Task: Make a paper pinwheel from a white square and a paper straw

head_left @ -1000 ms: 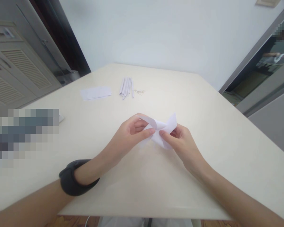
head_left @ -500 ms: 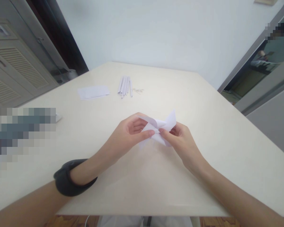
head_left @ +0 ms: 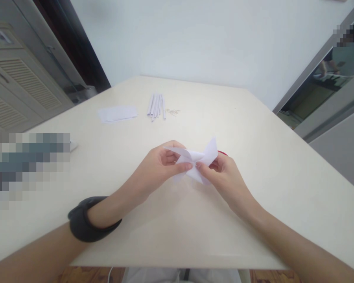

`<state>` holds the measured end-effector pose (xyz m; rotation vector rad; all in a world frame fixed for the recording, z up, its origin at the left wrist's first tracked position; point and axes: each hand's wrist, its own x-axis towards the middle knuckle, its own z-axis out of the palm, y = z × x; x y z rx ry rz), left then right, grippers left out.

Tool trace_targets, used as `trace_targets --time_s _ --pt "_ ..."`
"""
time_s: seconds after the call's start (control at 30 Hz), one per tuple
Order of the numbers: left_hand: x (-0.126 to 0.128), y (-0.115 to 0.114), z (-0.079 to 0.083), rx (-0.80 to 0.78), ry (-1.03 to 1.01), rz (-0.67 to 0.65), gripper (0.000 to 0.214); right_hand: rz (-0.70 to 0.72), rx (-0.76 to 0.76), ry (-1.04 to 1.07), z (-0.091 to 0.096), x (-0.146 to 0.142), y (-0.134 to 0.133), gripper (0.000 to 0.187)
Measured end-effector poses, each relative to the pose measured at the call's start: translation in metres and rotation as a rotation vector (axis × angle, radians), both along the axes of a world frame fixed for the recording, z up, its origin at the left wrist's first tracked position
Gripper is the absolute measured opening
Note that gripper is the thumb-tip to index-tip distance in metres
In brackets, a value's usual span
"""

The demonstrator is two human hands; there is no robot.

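Observation:
A white paper pinwheel (head_left: 196, 156) with folded-in blades is held between both hands above the table. My left hand (head_left: 165, 163) is closed on its left side, the thumb pressing near the centre and the fingers behind the paper. From the right, my right hand (head_left: 221, 169) pinches it, thumb tip close to the middle. Behind the right fingers shows a thin red edge (head_left: 222, 152); what it belongs to is hidden. The back of the pinwheel cannot be seen.
White paper sticks (head_left: 156, 106) lie on the white table (head_left: 268, 157), beside several small thin pins or wires (head_left: 173, 112). Farther left is a stack of white paper (head_left: 118, 114). A blurred-out object (head_left: 26, 161) is at the left edge. Another person's hands (head_left: 327, 70) show beyond the doorway.
The pinwheel has turned and shifted slightly left in my hands, and my right thumb sits a little farther left. The red edge now shows behind my right hand.

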<state>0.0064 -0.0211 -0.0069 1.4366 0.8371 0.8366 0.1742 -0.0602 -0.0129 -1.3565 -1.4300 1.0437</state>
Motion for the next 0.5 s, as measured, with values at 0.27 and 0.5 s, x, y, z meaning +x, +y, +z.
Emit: trace_targets --time_s 0.27,0.5 --pt "0.0003 -0.0011 0.0035 -0.04 0.064 0.022 0.023 -0.028 0.078 -0.155 0.0041 -0.0016 -0.002 0.013" --pt "-0.0004 0.0016 0.002 -0.042 0.073 0.032 0.025 -0.065 0.099 -0.207 0.0033 -0.0031 -0.003 0.013"
